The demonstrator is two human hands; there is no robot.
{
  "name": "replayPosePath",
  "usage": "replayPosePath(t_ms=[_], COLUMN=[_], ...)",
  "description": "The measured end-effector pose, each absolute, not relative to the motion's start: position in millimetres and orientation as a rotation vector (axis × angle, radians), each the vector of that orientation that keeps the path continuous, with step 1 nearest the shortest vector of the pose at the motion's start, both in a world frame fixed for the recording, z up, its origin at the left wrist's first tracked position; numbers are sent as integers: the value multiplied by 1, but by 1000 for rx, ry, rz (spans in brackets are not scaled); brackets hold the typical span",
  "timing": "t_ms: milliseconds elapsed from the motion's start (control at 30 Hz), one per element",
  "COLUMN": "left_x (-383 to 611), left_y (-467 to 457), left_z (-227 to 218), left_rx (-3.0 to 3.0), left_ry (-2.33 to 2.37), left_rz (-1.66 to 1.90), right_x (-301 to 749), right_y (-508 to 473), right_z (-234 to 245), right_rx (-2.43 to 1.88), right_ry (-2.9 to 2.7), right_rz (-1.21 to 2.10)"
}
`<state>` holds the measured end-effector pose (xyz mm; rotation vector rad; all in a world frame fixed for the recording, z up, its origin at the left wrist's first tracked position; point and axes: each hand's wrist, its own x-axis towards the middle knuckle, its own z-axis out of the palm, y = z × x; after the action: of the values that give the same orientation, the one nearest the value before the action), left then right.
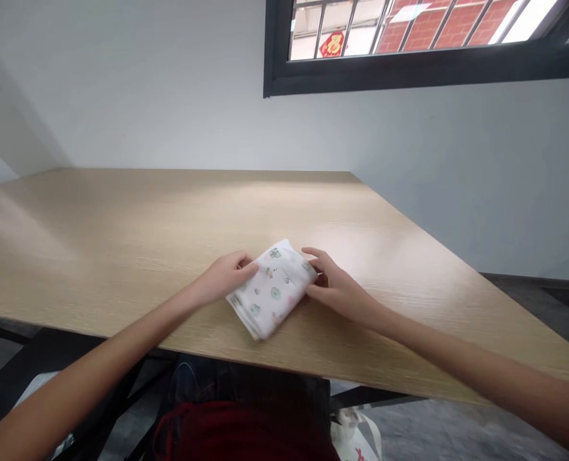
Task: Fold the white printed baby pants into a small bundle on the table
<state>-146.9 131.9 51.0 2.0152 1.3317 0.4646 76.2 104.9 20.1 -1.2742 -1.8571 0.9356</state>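
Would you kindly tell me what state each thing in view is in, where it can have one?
Cloth: folded into a flat bundle, held at a slant over the table.
Left hand: closed on the cloth's left edge, thumb on top.
Right hand: fingers curled about the right corner; how firmly, unclear.
Window: barred; open or shut, cannot tell.
Bag: partly in view; closure hidden.
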Motion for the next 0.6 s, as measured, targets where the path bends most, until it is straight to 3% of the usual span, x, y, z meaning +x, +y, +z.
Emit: replayPosePath(t_ms=[267, 467, 600], left_x=[-168, -155, -121], left_y=[60, 65, 56], left_z=[32, 27, 35], left_rx=[1969, 2182, 1772], left_ry=[1542, 1417, 1102], left_rz=[721, 683, 843], right_x=[62, 48, 37], right_y=[123, 55, 30], right_z=[26, 32, 26], right_rx=[-1232, -1047, -950], right_ry=[-1925, -2311, -2249], right_rz=[900, 383, 201])
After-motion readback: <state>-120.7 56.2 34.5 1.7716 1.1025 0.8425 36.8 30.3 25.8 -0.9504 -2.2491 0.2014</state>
